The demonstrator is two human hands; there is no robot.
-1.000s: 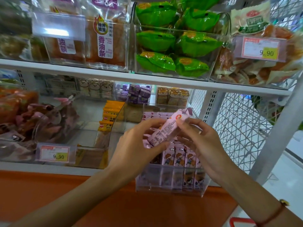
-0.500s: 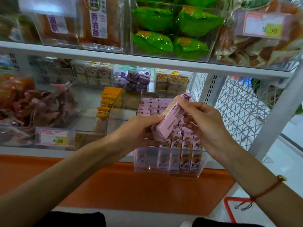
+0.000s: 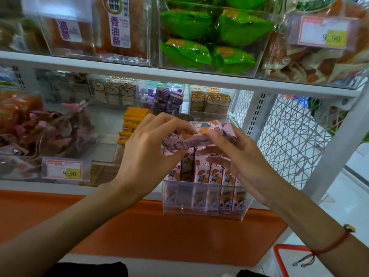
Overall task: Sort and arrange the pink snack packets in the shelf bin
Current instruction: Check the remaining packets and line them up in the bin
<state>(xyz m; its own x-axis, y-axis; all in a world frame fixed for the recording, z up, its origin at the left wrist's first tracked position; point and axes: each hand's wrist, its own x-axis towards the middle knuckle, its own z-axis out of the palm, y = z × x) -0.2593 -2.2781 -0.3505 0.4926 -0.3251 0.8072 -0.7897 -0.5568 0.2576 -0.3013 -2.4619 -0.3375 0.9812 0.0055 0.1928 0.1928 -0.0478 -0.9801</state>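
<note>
Above the clear bin (image 3: 203, 204) at the front edge of the lower shelf, we are holding one pink packet (image 3: 191, 136) between both hands, lying roughly level with its long side running left to right. We are pinching its left part with the left hand (image 3: 147, 154), thumb below and fingertips curled over the top edge, while the right hand (image 3: 237, 156) is gripping the right part, thumb lying across the top face and fingers curled underneath. Under the packet, a row of upright pink packets (image 3: 211, 176) is standing side by side in the bin, their printed cartoon faces turned toward us, and the row is filling the front of the bin from wall to wall. Behind our hands, more pink packets seem to be lying farther back in the same bin, but our fingers are hiding most of them. Left of the bin, yellow packets (image 3: 131, 122) are stacking up in a neighbouring clear box, and a price tag (image 3: 64, 170) reading 9.90 is hanging on the box front farther left. On the shelf above, green bags (image 3: 209, 39) are filling a clear box. We are wearing a red cord (image 3: 331, 246) on the right wrist. At the lower right, the corner of a red basket (image 3: 279, 254) is showing on the floor.
</note>
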